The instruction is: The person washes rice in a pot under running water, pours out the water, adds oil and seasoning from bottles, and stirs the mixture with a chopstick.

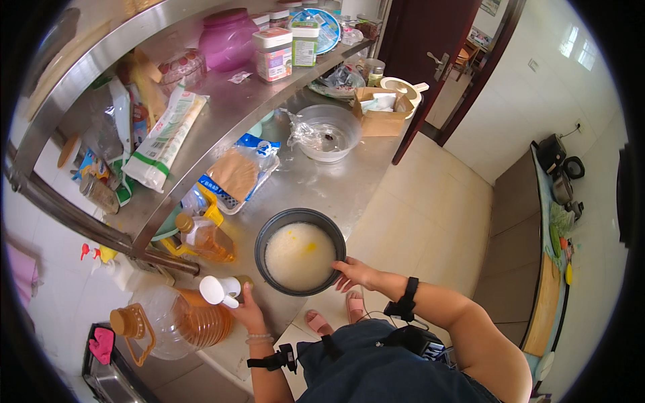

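A dark grey inner cooking pot point(261, 252) sits near the front edge of the steel counter. Rice in cloudy water point(297, 262) lies in it, with yellow, oil-like patches floating on top. My right hand point(355, 274) grips the pot's near right rim, thumb over the edge and fingers outside. To the left of the pot, my left hand point(247, 310) is around a white handled cup or container point(216, 289); its lower part looks amber, and some of my fingers are hidden. A large plastic oil jug point(176, 322) stands right beside that hand.
A smaller oil bottle point(211, 239), a packet of brown paper liners point(234, 174), a translucent bowl point(327, 133) and a cardboard box point(383, 121) stand farther back. A steel shelf point(227, 116) with jars overhangs the counter. To the right is tiled floor point(418, 216).
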`<state>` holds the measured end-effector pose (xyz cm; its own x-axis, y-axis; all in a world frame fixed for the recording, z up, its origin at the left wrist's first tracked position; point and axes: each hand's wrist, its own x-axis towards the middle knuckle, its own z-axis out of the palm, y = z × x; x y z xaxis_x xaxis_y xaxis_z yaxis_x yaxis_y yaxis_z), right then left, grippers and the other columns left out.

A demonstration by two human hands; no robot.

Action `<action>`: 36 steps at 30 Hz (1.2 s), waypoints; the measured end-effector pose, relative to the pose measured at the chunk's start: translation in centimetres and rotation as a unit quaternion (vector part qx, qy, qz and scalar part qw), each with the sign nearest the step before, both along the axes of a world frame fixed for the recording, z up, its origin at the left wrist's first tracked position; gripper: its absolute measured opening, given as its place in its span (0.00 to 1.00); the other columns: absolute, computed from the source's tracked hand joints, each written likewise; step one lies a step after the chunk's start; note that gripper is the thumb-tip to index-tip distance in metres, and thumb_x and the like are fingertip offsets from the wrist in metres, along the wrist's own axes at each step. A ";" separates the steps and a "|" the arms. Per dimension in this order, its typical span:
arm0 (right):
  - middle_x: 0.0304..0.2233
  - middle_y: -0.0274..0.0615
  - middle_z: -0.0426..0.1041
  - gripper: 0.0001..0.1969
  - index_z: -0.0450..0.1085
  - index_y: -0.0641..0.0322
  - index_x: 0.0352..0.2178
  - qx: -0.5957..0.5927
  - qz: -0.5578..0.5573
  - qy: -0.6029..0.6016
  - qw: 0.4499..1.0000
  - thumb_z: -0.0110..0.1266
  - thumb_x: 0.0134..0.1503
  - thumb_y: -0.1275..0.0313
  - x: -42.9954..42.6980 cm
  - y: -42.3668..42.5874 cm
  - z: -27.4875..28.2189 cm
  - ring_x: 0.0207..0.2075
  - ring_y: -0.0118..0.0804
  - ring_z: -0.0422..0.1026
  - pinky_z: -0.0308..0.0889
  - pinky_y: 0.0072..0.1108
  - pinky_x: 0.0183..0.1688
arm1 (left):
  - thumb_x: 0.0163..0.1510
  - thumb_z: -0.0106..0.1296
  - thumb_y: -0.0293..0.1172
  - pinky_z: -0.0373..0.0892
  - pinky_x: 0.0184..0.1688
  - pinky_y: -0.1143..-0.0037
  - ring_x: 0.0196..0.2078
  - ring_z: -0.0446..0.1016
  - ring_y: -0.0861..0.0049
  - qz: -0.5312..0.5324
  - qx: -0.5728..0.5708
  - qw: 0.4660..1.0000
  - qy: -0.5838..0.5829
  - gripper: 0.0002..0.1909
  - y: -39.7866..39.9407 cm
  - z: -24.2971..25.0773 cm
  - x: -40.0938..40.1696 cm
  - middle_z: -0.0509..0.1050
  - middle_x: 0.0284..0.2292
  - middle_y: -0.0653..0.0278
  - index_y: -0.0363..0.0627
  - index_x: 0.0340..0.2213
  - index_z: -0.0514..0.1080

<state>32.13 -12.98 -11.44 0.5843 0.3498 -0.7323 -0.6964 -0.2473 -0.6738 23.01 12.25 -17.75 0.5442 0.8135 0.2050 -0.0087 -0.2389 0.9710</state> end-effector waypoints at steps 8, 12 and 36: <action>0.23 0.56 0.69 0.17 0.63 0.87 0.26 0.048 -0.092 -0.030 0.994 0.40 0.47 0.73 -0.2 -1.1 1.0 0.20 0.44 0.72 0.71 0.25 0.23 | 0.43 0.54 0.32 0.58 0.42 0.74 0.39 0.60 0.68 0.042 0.071 0.992 0.095 0.34 -1.3 1.0 -0.1 0.62 0.38 0.54 0.31 0.47 0.49; 0.24 0.56 0.69 0.17 0.63 0.86 0.27 0.092 -0.122 -0.002 0.988 0.41 0.47 0.72 -0.8 -6.8 5.0 0.21 0.44 0.72 0.71 0.25 0.24 | 0.44 0.54 0.30 0.57 0.43 0.74 0.40 0.59 0.69 0.063 0.149 0.984 0.070 0.36 -0.4 -1.2 0.0 0.59 0.40 0.53 0.33 0.48 0.45; 0.25 0.61 0.69 0.17 0.62 0.88 0.30 -0.027 -0.585 -0.023 0.810 0.37 0.49 0.73 -11.2 -62.7 6.8 0.25 0.48 0.72 0.71 0.28 0.28 | 0.47 0.44 0.20 0.67 0.33 0.74 0.30 0.69 0.68 -0.401 0.231 0.886 -0.006 0.07 -50.5 5.5 20.5 0.69 0.29 0.54 0.35 0.32 0.63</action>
